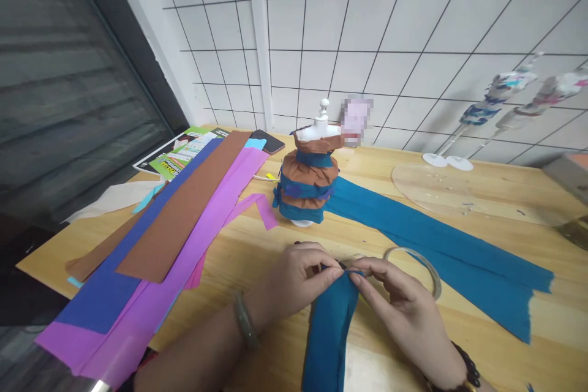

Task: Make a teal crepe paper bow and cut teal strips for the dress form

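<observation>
Between my two hands is a teal crepe paper strip (pixel 329 331), its top end pinched and its length hanging toward the table's front edge. My left hand (pixel 303 275) is closed, thumb and finger gripping the strip's upper left corner. My right hand (pixel 399 300) pinches the upper right corner. Just beyond stands a small white dress form (pixel 324 125) wrapped in gathered brown and teal bands (pixel 309 174). Behind my right hand lies a roll of clear tape (pixel 434 272), partly hidden. A wide teal crepe paper sheet (pixel 441 239) stretches from the dress form to the right.
Brown, blue and purple paper strips (pixel 184 214) are piled at left, over printed sheets (pixel 172 165). A dark phone (pixel 269 142) lies behind them. Two more small dress forms (pixel 480 113) stand at the right back, near a clear round disc (pixel 427 187). A tiled wall (pixel 367 24) bounds the wooden table.
</observation>
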Demonstrator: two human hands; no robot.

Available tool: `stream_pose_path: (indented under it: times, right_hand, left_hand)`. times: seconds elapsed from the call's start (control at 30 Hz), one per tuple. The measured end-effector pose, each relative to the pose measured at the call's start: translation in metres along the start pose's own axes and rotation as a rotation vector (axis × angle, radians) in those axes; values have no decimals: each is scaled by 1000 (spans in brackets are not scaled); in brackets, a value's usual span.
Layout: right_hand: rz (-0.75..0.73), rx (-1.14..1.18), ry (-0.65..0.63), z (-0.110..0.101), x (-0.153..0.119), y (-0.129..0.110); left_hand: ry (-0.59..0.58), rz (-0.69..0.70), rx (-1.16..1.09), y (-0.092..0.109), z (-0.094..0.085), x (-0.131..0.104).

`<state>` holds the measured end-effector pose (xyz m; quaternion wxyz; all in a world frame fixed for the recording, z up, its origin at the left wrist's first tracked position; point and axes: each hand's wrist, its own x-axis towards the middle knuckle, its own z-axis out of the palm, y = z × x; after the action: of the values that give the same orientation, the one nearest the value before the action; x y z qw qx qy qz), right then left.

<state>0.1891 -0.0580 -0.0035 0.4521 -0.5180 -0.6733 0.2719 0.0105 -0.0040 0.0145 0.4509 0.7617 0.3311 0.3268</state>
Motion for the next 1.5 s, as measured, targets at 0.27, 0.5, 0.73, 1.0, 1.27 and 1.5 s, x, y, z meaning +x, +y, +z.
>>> stream_pose_path:
  times: [0.27, 0.5, 0.73, 1.0, 1.27, 1.5]
  right_hand:
    - [106, 48, -32, -4, 4, -1]
    - [143, 111, -90, -6, 7, -2]
    - [143, 117, -88, -2, 7, 0]
    - [20, -6, -99, -5, 8, 0]
    - [6, -89, -145, -6, 10, -2]
    - [54, -79, -134, -6, 11, -3]
  left_hand:
    - [1, -241, -307, -13, 2, -2]
    - [21, -245, -295, -13, -2, 0]
    - [9, -271, -360, -13, 1, -3]
    - [53, -270, -396, -17, 6, -1]
    - [57, -210, -228, -15, 3, -1]
    - [69, -146, -58, -12, 3, -1]
